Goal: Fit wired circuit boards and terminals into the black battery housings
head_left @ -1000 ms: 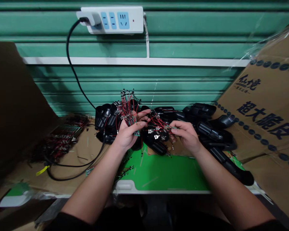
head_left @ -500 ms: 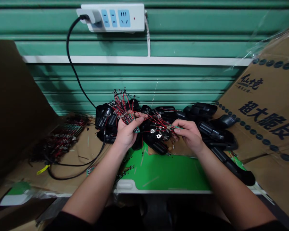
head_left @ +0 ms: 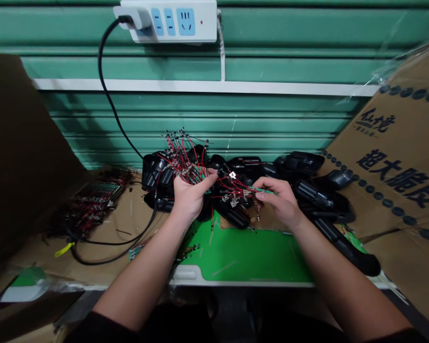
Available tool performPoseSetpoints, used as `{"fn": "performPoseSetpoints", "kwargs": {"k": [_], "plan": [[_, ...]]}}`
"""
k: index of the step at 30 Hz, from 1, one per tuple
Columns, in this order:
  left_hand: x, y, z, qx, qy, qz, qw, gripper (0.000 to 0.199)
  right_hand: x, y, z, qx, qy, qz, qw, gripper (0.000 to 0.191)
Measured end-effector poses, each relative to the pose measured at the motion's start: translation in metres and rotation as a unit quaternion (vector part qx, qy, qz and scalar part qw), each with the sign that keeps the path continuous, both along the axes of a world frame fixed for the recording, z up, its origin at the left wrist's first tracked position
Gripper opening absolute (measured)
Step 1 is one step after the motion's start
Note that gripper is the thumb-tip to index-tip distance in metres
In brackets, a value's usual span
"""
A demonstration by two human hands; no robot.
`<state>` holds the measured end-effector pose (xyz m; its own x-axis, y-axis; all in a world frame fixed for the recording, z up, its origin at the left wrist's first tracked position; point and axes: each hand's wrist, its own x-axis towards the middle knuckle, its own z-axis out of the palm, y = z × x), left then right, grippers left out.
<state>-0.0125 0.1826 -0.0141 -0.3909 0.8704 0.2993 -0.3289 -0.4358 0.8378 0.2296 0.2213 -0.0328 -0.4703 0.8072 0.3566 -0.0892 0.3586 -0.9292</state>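
My left hand [head_left: 191, 195] is closed around a thick bunch of wired circuit boards [head_left: 184, 164]; their red wires and small black parts fan out above the fingers. Opposite it, my right hand [head_left: 277, 197] pinches a smaller bunch of green circuit boards [head_left: 246, 191], with red wires and small metal clips pointing left toward the other hand. Both bunches are held above several glossy black plastic housings [head_left: 236, 216]. Some wires from the two bunches hang between the hands; whether they are tangled I cannot tell.
A pile of wired boards [head_left: 89, 202] lies on cardboard at the left. A black cable [head_left: 110, 105] runs from a power strip [head_left: 178, 21] on the green wall and loops beside the pile. A green mat [head_left: 250, 257] covers the table front; a printed carton [head_left: 396, 157] stands right.
My left thumb has shifted slightly over its bunch. The clips of the right bunch have turned and spread a little. The view has tilted slightly.
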Motion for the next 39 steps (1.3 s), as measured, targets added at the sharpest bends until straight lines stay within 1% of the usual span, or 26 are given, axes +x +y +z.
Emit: {"fn": "performPoseSetpoints", "kwargs": {"k": [3, 8, 11, 16, 21, 24, 27, 30, 32, 33, 35, 39], "plan": [[-0.001, 0.001, -0.003, 0.012, 0.015, 0.002, 1.0, 0.034, -0.001, -0.001, -0.001, -0.004, -0.009, 0.004, 1.0, 0.037], [0.0, 0.001, -0.006, 0.009, 0.062, 0.033, 0.997, 0.033, -0.005, -0.004, -0.001, -0.016, 0.025, -0.011, 1.0, 0.037], [0.001, -0.001, -0.006, 0.006, 0.068, 0.042, 0.997, 0.033, -0.008, -0.005, 0.0, -0.021, 0.035, -0.021, 0.999, 0.038], [0.0, -0.001, -0.005, -0.012, 0.056, 0.039, 0.998, 0.042, -0.009, -0.006, 0.0, -0.015, 0.049, -0.049, 0.997, 0.038], [-0.001, 0.001, -0.003, 0.016, 0.07, 0.065, 0.995, 0.031, -0.009, -0.003, -0.001, -0.003, 0.06, -0.07, 0.996, 0.036], [-0.001, 0.001, 0.004, 0.03, 0.003, 0.072, 0.997, 0.034, -0.007, -0.001, -0.001, -0.007, 0.065, -0.091, 0.994, 0.037], [-0.005, 0.002, 0.013, -0.005, -0.094, 0.053, 0.994, 0.039, -0.005, 0.002, -0.003, -0.006, 0.067, -0.106, 0.992, 0.037], [-0.016, 0.004, 0.023, -0.046, -0.183, 0.05, 0.981, 0.035, -0.003, 0.004, -0.003, 0.003, 0.06, -0.117, 0.991, 0.034], [-0.022, 0.005, 0.028, -0.042, -0.225, 0.054, 0.972, 0.032, -0.003, 0.003, -0.003, 0.014, 0.042, -0.119, 0.992, 0.032], [-0.023, 0.005, 0.029, -0.039, -0.23, 0.055, 0.971, 0.032, -0.003, 0.002, -0.003, 0.021, 0.031, -0.118, 0.992, 0.032], [-0.022, 0.004, 0.03, -0.036, -0.198, 0.052, 0.978, 0.034, -0.004, 0.0, -0.003, 0.033, 0.011, -0.111, 0.993, 0.03], [-0.012, 0.004, 0.022, -0.006, -0.065, 0.057, 0.996, 0.037, -0.004, -0.001, -0.006, 0.022, 0.026, -0.105, 0.994, 0.032]]}}
